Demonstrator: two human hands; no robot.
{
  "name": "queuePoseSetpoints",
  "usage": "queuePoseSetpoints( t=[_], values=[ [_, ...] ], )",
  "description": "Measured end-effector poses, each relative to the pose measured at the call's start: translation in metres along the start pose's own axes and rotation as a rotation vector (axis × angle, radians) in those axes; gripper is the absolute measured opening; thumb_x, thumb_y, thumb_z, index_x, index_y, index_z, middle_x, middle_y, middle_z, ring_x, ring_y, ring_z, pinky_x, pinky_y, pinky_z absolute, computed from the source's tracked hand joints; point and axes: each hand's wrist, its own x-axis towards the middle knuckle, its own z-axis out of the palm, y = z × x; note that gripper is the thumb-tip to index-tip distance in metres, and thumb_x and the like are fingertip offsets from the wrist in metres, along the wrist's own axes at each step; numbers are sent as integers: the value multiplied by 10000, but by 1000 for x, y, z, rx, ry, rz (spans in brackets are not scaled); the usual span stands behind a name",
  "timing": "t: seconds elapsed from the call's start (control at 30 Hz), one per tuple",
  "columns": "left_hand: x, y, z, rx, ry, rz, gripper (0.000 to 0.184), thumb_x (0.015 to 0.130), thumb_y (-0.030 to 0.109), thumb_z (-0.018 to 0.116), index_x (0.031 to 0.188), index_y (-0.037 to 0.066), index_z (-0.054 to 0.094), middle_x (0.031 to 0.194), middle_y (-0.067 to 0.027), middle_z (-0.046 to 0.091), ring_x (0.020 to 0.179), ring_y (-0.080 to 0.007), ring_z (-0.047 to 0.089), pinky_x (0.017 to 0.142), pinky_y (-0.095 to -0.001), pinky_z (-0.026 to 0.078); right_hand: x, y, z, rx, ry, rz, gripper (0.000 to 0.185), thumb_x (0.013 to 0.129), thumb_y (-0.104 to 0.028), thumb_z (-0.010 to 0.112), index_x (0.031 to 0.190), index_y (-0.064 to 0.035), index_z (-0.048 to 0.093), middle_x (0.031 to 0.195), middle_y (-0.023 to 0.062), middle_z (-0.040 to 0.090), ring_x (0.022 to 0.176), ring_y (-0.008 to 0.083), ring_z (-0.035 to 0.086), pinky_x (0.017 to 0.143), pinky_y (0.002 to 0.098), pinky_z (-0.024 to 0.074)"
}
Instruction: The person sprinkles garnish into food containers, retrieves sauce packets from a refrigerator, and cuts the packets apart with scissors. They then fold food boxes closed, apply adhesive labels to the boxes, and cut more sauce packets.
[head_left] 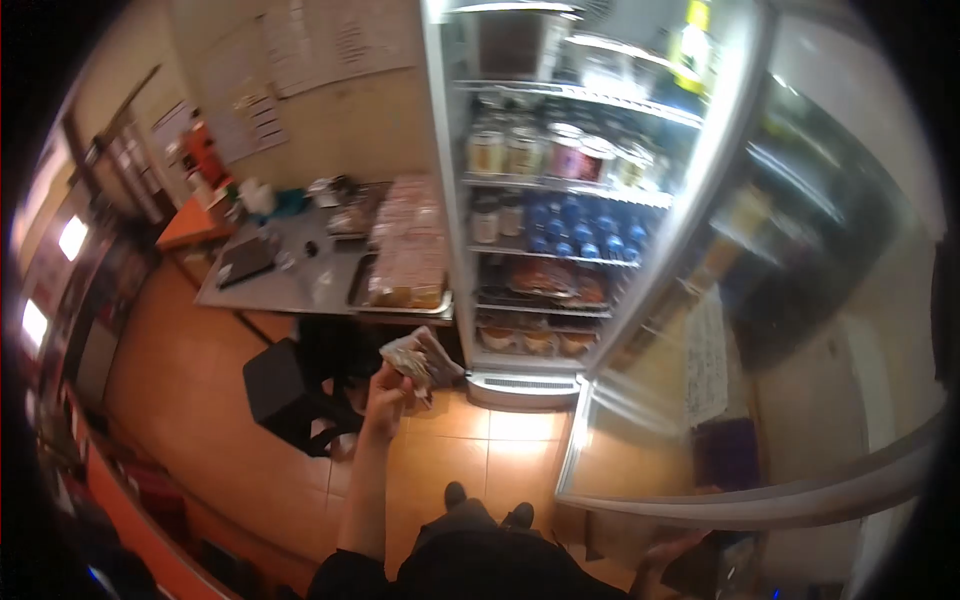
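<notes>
Within left hand (384, 402), packet (420, 359), contents indistinct

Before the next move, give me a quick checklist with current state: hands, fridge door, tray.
1. Left hand gripping the packet: ok, fingers closed on it.
2. Packet contents identified: cannot tell, too blurred.
3. Fridge door open: ok, swung wide, shelves exposed.
4. Right hand grip on the door: cannot tell; the hand is blurred, low by the door's bottom edge.
5. Tray set well back on the table: not ok, its front rim sits close to the table's edge.
</notes>
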Motion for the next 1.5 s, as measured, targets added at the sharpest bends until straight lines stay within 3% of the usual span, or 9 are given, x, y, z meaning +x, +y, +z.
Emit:
queuePoseSetpoints(
  t=[0.33,0.73,0.87,1.13,1.17,1.27,1.33,1.4,1.5],
  values=[
    [-158,131,-103,174,207,357,318,748,200,784,939,-27,670,1208,-65,493,1058,-203,523,924,-329,399,-67,-23,163,-172,-333,124,602,979,-351,581,1411,-12,335,1309,135,457,1218,250,432,1052,380,323],
    [-349,252,-318,319,786,62,169,749,17,773,661,-15,633,880,-108,672,803,-147,618,711,-266,459,-277,-89,407,-153,-320,18,349,970,-204,561,1286,-64,513,1171,97,564,993,193,551,858,333,430],
    [-367,282,-409,352,833,100,132,755,27,798,705,-13,682,795,-73,677,695,-134,623,652,-242,472,-429,-119,502,121,-1169,363,194,983,-199,535,1041,-34,619,981,57,635,858,127,596,771,276,462],
    [-370,399,-614,478,853,22,150,778,80,812,727,-10,704,816,-61,675,705,-130,644,622,-253,505,-775,-224,711,228,-2640,1111,626,970,-569,464,1326,-56,517,1083,44,633,947,131,610,827,291,481],
    [-374,421,-642,538,874,46,137,768,74,819,733,-3,711,830,-64,683,744,-131,648,654,-259,514,-801,-267,733,173,-2561,1149,554,952,-524,548,1270,-71,546,1037,36,613,948,134,594,817,286,476],
    [-387,482,-713,324,1022,44,134,753,70,831,740,-3,719,893,-69,690,793,-132,650,695,-254,522,-889,-344,822,250,-2615,995,428,933,-443,627,1152,-80,566,994,40,594,952,130,580,787,271,474],
    [-401,520,-773,649,1198,149,123,771,89,819,756,10,725,857,-40,671,708,-113,646,602,-241,534,-961,-366,885,222,-2679,974,331,902,-327,706,1051,-77,549,959,40,582,934,126,579,754,263,479],
    [-433,530,-847,847,1215,153,146,783,98,809,875,14,732,875,-46,677,769,-112,660,664,-248,555,-1029,-418,948,743,-2641,753,294,894,-255,720,1018,-57,542,891,25,585,857,123,592,708,263,487],
    [-453,562,-943,499,1416,372,211,804,35,770,1005,25,706,955,-83,680,874,-154,654,763,-290,533,-1122,-494,1039,856,-2674,231,277,873,-186,725,1022,-15,566,850,58,659,771,124,630,667,292,504]
  ],
)
